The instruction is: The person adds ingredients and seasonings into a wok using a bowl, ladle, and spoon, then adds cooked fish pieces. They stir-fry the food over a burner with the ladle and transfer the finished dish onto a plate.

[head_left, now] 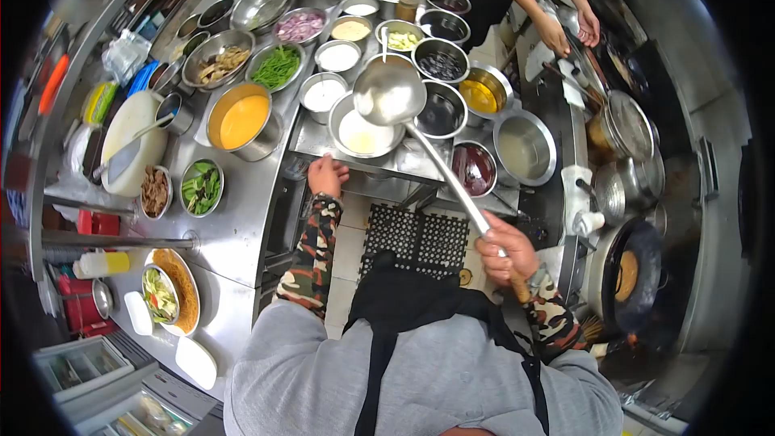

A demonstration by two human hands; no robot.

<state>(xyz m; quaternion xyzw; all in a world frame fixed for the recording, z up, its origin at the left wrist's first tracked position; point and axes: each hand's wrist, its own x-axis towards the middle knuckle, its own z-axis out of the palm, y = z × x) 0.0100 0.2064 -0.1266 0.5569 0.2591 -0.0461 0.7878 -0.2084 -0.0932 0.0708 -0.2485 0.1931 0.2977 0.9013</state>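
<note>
My right hand (507, 249) is wrapped round the handle of a large metal ladle (391, 92). The ladle's bowl is over the rim of a steel bowl of white contents (363, 136), beside a bowl of dark liquid (441, 109). My left hand (327, 175) rests near the front edge of the steel counter, just below the white bowl, with its fingers partly curled and nothing visible in them. To its left is a pot of orange liquid (240, 123). Right of the ladle are a bowl of dark red contents (474, 169) and a pot of cloudy liquid (525, 148).
A co-worker's hands (571, 34) are at the stove, upper right. A wok (634, 274) with something brown sits lower right. The left counter holds chopped greens (277, 67), a leafy bowl (202, 187) and an oval plate (190, 291). A perforated mat (413, 242) lies on the floor.
</note>
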